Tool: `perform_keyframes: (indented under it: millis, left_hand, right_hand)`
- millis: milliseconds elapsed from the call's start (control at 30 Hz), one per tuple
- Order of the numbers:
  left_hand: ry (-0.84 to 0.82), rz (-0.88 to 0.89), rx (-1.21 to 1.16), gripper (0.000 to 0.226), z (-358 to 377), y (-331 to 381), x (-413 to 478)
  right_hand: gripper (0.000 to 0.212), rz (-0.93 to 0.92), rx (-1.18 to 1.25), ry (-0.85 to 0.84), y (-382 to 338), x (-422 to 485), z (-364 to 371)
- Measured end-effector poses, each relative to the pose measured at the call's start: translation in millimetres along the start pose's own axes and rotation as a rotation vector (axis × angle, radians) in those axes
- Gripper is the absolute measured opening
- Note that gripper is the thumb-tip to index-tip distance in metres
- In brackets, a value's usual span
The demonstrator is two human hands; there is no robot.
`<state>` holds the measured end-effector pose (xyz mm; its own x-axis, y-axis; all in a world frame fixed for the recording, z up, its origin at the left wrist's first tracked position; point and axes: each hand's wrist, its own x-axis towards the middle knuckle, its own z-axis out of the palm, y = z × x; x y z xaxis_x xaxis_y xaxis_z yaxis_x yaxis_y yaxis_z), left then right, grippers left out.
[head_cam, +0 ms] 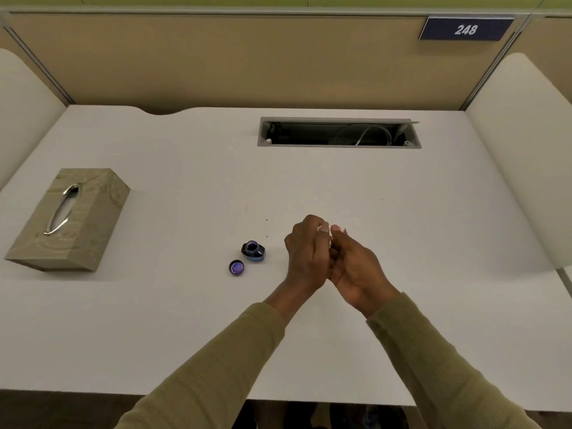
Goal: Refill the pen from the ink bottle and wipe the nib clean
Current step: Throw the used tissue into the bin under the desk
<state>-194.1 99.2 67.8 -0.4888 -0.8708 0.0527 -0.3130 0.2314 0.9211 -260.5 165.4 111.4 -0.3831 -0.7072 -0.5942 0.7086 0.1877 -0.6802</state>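
Centrally, left hand (305,255) and right hand (356,267) pressed together, fingers curled around something small and pale, unidentifiable, ink bottle (253,250) uncapped, cap (236,267) just beside it.

Sleeves: long, olive-green knit on both arms, left sleeve (216,366), right sleeve (433,366).
Cuffs: end at the wrists, perhaps ribbed; too soft to tell.
Hands: left hand (305,258) and right hand (356,270) bare, no rings or watch showing.
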Motion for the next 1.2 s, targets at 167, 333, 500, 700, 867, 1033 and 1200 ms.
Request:
perform_keyframes:
  millis: [167,333,500,700,867,1033,1200]
  left_hand:
    - [-0.039,0.083,0.037,0.043,-9,-14,-11]
    - [-0.088,0.169,0.122,0.048,-22,-28,-20]
    - [-0.157,0.197,0.009,0.046,-42,-17,-31]
    - [-0.342,0.098,-0.118,0.051,-69,-19,-37]
    - [-0.392,0.070,-0.195,0.045,-83,-24,-54]
    - [-0.343,0.158,-0.193,0.035,-95,-28,-66]
    - [-0.380,0.279,-0.140,0.028,-101,-31,-73]
  right_hand:
    - [0.020,-0.050,0.035,-0.030,-5,-1,-1]
    - [0.021,-0.148,-0.212,-0.087,1,-2,-2]
    - [0.018,-0.236,-0.408,-0.026,7,-4,-3]
    - [0.022,-0.246,-0.364,0.028,21,-17,2]
    - [0.022,-0.271,-0.267,0.155,44,-35,10]
    - [0.025,-0.275,-0.227,0.268,65,-64,22]
    - [0.037,-0.307,-0.246,0.358,85,-91,29]
